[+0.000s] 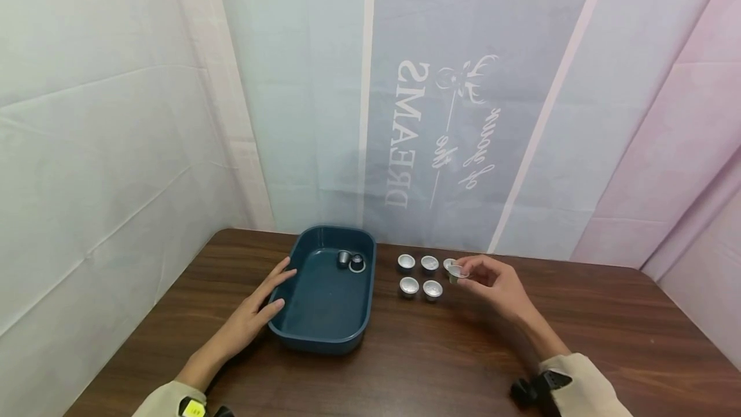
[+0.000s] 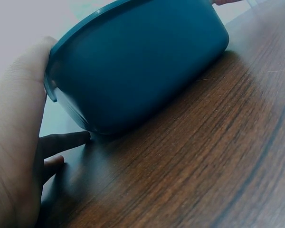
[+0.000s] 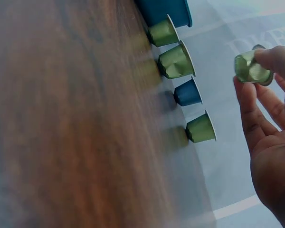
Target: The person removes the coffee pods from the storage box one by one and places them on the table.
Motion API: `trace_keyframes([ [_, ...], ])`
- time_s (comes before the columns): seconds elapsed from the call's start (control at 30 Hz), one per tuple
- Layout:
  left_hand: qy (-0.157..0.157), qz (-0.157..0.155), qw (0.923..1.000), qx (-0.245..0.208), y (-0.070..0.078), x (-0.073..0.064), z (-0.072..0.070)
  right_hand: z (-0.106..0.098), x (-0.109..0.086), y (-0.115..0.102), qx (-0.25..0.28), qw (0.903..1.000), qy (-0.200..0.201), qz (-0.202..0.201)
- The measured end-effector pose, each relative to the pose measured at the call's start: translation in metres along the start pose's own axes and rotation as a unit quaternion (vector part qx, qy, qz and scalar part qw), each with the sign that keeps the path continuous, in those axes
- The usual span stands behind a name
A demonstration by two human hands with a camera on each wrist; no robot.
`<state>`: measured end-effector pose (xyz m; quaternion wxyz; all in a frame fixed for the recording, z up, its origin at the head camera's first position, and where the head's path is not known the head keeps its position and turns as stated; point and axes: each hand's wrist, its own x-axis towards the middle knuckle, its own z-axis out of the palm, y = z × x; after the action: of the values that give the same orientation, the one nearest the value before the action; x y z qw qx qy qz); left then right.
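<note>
Right hand (image 1: 499, 283) pinches a green coffee capsule (image 3: 251, 71) above the table (image 1: 446, 359) near the standing capsules (image 1: 429, 264), best gripped lightly against dents, while the left hand (image 1: 250, 319), fingers spread, touches the teal tub (image 1: 321, 298).

white lettering on the cloth (image 1: 324, 114), beyond the desk's (image 1: 440, 359) far edge, runs upward and looks mirrored: "dreams" (image 1: 407, 134) in capitals, then "the" (image 1: 444, 150) in script, then, nearer the cloth's right edge, script that looks like "of young" (image 1: 483, 153). the right wrist view shows only faint first letters of "dreams". the yellow patch (image 1: 193, 408) near the desk's near left corner bears marks too small to read.
</note>
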<state>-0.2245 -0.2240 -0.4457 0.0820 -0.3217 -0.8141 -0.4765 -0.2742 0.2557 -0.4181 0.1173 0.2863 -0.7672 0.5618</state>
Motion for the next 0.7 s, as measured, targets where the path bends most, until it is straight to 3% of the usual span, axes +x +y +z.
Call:
trace_keyframes([
  [0.7, 0.004, -0.007, 1.0000, -0.003, 0.000, 0.000, -0.001, 0.000, -0.016, 0.026, -0.018, 0.9994, -0.028, 0.013],
])
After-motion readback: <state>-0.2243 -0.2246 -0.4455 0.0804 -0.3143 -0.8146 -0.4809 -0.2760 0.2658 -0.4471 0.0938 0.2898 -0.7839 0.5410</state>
